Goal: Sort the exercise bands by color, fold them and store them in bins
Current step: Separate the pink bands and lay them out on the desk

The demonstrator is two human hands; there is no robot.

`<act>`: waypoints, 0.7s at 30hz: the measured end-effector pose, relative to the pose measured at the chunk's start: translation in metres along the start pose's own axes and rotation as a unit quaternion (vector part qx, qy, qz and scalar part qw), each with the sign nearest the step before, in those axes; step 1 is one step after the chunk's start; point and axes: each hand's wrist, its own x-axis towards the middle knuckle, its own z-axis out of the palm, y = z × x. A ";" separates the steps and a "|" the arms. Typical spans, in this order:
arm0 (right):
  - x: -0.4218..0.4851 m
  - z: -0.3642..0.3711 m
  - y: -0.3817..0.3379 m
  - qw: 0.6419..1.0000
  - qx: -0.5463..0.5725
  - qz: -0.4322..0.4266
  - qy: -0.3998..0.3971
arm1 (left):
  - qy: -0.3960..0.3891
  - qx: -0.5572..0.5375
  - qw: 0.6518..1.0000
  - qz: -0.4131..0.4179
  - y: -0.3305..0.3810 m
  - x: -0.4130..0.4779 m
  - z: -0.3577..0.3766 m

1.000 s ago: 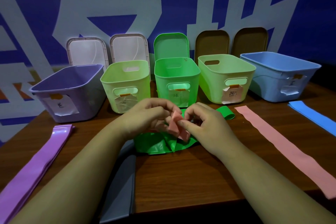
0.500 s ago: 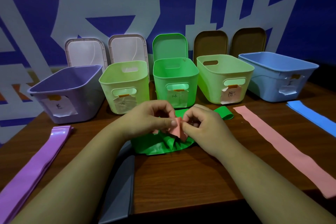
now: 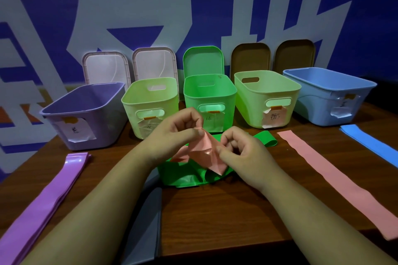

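Both hands hold a crumpled pink band point(image 3: 205, 153) above the table's middle. My left hand point(image 3: 174, 135) pinches its upper left corner, my right hand point(image 3: 241, 150) pinches its right edge. Under it lies a bunched green band point(image 3: 189, 177), one end point(image 3: 266, 139) poking out to the right. Flat on the table lie a purple band point(image 3: 49, 196) at the left, a grey band point(image 3: 146, 224) under my left forearm, a long pink band point(image 3: 336, 180) at the right and a blue band point(image 3: 370, 144) at the far right.
Five open bins stand in a row at the back: purple point(image 3: 86, 133), light green point(image 3: 150, 94), green point(image 3: 230, 90), light green point(image 3: 277, 90), blue point(image 3: 329, 84). Their lids point(image 3: 105, 66) lean against the blue wall. The wooden table point(image 3: 215, 211) ends near the bottom edge.
My hands have pulled apart slightly and lifted the pink band, spreading it out from a small tight bundle into a wider, partly unfolded sheet.
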 end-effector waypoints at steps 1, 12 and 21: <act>0.000 0.000 -0.001 1.000 -0.009 0.003 -0.008 | 0.004 -0.007 1.000 0.007 0.003 0.001 0.000; -0.003 -0.007 -0.007 0.999 0.033 -0.003 -0.010 | -0.055 0.173 0.983 0.034 0.080 0.036 -0.019; -0.004 -0.005 -0.003 0.999 -0.016 -0.019 0.021 | -0.119 0.727 0.677 0.019 0.136 0.063 -0.014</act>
